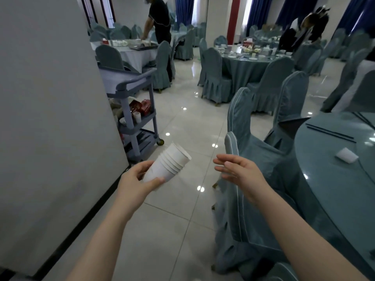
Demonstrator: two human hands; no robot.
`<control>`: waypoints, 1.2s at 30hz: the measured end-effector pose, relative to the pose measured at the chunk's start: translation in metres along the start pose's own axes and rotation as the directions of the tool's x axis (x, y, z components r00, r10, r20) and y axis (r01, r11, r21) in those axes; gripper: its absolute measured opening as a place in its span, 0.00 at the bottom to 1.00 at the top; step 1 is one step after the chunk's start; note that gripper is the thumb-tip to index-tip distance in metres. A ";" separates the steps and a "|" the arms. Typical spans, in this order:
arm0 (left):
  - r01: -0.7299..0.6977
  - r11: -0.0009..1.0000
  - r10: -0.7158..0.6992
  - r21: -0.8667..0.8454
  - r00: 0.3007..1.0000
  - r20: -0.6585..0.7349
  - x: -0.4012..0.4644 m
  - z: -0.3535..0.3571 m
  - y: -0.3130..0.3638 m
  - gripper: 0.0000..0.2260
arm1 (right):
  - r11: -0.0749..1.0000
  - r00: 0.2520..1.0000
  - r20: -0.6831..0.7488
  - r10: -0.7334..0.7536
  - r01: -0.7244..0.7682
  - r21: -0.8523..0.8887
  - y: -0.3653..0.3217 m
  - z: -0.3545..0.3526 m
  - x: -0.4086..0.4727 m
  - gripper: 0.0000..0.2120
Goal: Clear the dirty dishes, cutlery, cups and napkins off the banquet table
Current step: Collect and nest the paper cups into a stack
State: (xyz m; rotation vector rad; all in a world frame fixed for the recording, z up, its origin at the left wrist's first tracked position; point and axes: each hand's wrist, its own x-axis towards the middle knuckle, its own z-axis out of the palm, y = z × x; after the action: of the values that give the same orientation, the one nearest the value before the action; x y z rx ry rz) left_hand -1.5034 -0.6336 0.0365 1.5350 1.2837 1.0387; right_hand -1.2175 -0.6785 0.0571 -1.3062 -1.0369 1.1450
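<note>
- Your left hand grips a stack of white paper cups, nested one inside another, held in the air above the tiled floor.
- The stack's long axis is tilted, running from lower left to upper right; the open mouths point up and to the right, away from you, and the closed base sits in your palm.
- Your thumb lies across the near side of the lowest cup and your fingers curl round the far side, close to the base; the rims stick out beyond your fingertips.
- Your right hand hangs just beside the stack, not touching it, with fingers straight, loosely spread and holding nothing.
- To your right is a round banquet table with a blue-green cloth; on it lie a folded white napkin and dark chopsticks, well apart from your hands.
- Covered chairs stand against the table's near edge.
- Ahead on the left is a grey service cart; its middle shelf holds red packets and a white cup, the rest too dim to tell.
</note>
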 end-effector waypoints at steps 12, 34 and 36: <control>-0.036 0.999 0.034 -0.038 0.999 -0.033 0.253 0.012 -0.009 0.17 | 1.000 1.000 -0.018 0.008 -0.008 -0.003 -0.007 0.017 0.274 0.11; -0.123 0.979 0.198 -0.160 0.736 0.648 0.651 0.289 0.059 0.19 | 0.989 0.584 -0.802 0.122 -0.001 0.150 0.003 -0.164 0.445 0.12; -0.161 0.971 0.240 -0.178 0.673 0.700 0.659 0.329 0.072 0.18 | 0.988 0.508 -0.853 0.123 0.020 0.155 0.005 -0.190 0.442 0.12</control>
State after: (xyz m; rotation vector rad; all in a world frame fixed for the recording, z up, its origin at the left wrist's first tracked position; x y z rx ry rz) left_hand -1.0878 -0.0217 0.0578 1.7741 0.5006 0.5006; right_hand -0.9581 -0.2749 0.0195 -1.5279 -0.1384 0.4263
